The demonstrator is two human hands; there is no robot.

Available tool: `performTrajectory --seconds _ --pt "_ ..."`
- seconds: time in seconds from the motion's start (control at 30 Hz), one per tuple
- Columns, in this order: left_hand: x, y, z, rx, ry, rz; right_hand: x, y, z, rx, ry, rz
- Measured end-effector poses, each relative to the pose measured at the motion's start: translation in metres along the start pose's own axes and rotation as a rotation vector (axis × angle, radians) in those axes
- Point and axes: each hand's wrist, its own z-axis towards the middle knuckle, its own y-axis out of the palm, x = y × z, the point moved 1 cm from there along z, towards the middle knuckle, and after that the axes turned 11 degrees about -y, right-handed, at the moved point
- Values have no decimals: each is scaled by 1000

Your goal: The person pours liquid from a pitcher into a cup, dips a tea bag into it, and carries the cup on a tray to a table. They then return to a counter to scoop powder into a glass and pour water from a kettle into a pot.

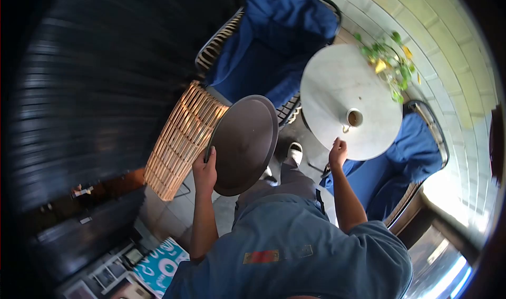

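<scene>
Tray (245, 146) in left hand (205, 173), cup (354, 118) on table (337, 77)

Gripped by the left hand at its near left rim, the tray hangs in front of the person, tilted so that its dark round face shows to the camera. The thumb lies over the rim; the other fingers are hidden behind it. Nothing rests on the face.

The right hand (338, 152) is at the table's near edge, just short of the cup, its fingers curled in. Whether it pinches anything small cannot be told. The cup stands upright on the pale round top, brown inside. Beside it, on the side toward the right hand, is a small yellowish shape too blurred to name. A plant (387, 62) spreads green and yellow leaves over the table's far right edge, next to the tiled wall (458, 62).

One blue chair (263, 62) is beyond the tray, left of the table; a second blue chair (406, 167) is to the table's right. A slatted wicker piece (182, 141) stands left of the tray, partly behind it.
</scene>
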Motion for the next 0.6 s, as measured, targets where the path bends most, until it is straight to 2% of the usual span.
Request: performTrajectory --seconds 0.07,0.17,0.2,0.23,0.33,0.43,0.47,0.53,0.57,0.6 --pt "-13 -23 -8 23 69 -70 -22 21 -14 -161 -72 53" --pt "-39 -61 -28 94 35 -224 -69 59 -34 -540 -157 253" --pt "-60 -74 -31 96 -75 -294 -103 64 -44 -658 -185 240" --pt "-77 -88 -39 174 -93 -340 -113 82 -53 -721 -233 358" --pt "-117 -127 -68 198 -30 -693 -174 116 -89 -912 -368 352" --pt "-182 -179 -104 312 -111 -809 -210 152 -145 -1162 -202 448" --pt "-201 -193 -113 378 -71 -871 -229 158 -176 -1188 -225 443" --pt "-253 -221 -126 471 -57 -991 -275 158 -252 -1361 -189 810" --pt "-276 -238 -135 539 -51 -1091 -285 164 -285 -1390 -209 803" --pt "-291 -259 -146 550 -11 -1161 -295 170 -316 -1446 -133 862"
